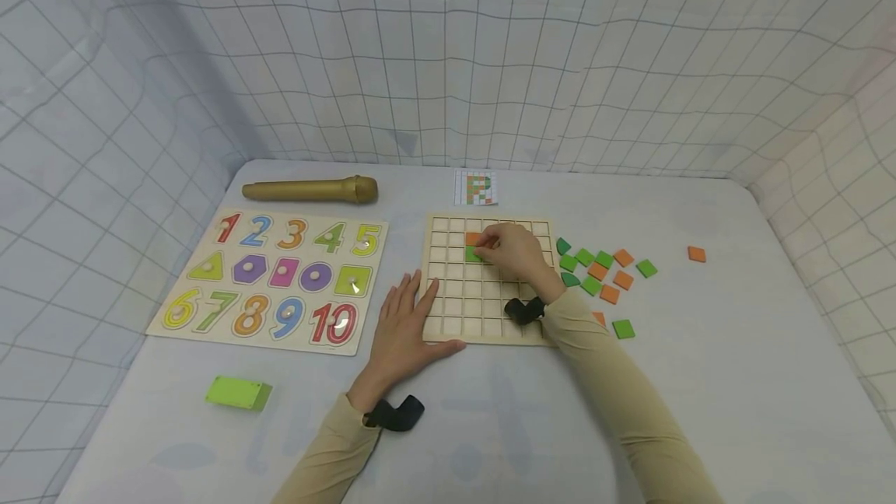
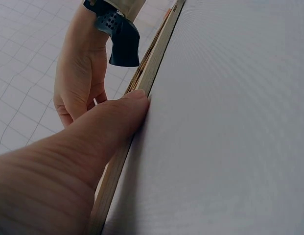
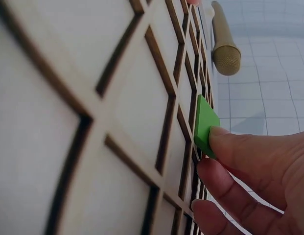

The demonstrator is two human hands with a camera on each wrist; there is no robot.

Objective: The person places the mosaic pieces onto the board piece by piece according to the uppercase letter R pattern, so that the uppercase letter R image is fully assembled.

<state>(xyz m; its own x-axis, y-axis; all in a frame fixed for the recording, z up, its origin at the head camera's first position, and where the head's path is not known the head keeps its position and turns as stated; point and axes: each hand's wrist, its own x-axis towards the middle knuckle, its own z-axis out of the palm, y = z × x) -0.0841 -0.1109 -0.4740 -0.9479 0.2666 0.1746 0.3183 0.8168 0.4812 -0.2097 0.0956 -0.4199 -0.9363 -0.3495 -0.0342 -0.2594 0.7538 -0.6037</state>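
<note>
pretty much a makeshift recording booth, though whether it's housed in a home or a lab can't be told. pale checked fabric [image 1: 448, 61] is hung round three sides of a white-covered tabletop [image 1: 756, 403], small black devices [image 1: 397, 414] are strapped on at the wrists, and a number puzzle [image 1: 266, 286] and wooden grid board [image 1: 453, 308] are laid out.

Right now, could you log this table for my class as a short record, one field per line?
Right grip: pinches a green tile at the grid board
Left grip: spread, thumb against the board's near edge
Orange tile: on the board, just beyond the green one
Loose tiles: green and orange, right of the board
Printed card: beyond the board
Left side: number puzzle, gold microphone, green block
</note>
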